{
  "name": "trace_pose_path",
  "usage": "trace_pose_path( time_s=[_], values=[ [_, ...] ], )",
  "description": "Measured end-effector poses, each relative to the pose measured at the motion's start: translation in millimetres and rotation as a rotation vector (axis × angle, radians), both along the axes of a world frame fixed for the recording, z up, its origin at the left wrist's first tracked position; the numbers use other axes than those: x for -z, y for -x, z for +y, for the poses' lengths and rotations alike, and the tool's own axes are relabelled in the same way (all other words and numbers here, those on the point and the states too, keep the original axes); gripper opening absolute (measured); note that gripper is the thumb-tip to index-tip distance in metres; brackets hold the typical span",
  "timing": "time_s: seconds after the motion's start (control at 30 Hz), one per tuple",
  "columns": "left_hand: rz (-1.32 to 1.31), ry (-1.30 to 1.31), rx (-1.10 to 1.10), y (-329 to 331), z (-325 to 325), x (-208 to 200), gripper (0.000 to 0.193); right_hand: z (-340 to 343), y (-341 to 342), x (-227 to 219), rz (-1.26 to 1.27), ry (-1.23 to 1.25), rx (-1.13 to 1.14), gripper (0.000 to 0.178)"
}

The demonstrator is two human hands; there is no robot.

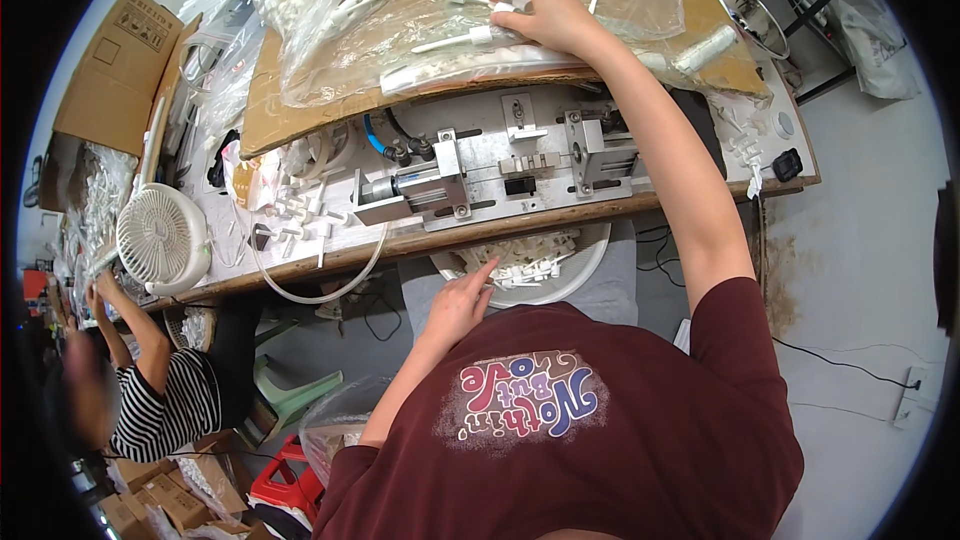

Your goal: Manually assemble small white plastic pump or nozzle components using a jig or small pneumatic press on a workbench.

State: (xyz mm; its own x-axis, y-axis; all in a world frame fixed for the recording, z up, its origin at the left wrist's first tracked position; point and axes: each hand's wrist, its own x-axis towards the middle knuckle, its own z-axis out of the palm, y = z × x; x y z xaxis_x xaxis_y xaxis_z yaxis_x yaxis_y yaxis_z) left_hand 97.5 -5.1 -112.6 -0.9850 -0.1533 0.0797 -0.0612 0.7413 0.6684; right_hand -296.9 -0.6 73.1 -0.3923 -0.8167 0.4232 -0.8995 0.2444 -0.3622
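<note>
My right hand [535, 15] curls round far parts [482, 36], grip unclear; left hand [460, 305] loosely spread. Near bowl [592, 262] part-filled; I judge many left.

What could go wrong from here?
The white basin seems to sit on the person's lap, so shifting the legs might tip it, though the left hand is at it. The right hand reaches over the metal fixture; loose white parts near the cardboard's front edge could fall into it. The clear hose loops below the bench edge and might snag.
</note>
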Motion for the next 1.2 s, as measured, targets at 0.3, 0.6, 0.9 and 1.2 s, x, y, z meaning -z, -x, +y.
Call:
trace_pose_path(
  time_s=[0.3,0.6,0.9,1.2],
  values=[
    [0.027,0.047,0.054,5,3,-10,0.038,9,-21,-14,-0.059,0.064,-0.01,0.03],
    [0.059,0.073,0.063,13,0,-34,0.041,26,-20,-17,-0.129,0.029,-0.012,0.044],
    [0.275,-0.393,-0.006,46,-1,-111,0.04,34,-20,-5,-0.223,0.444,0.183,0.043],
    [0.299,-1.057,-0.092,83,2,-174,0.043,75,-118,-31,-0.65,0.556,0.056,0.043]
  ],
)
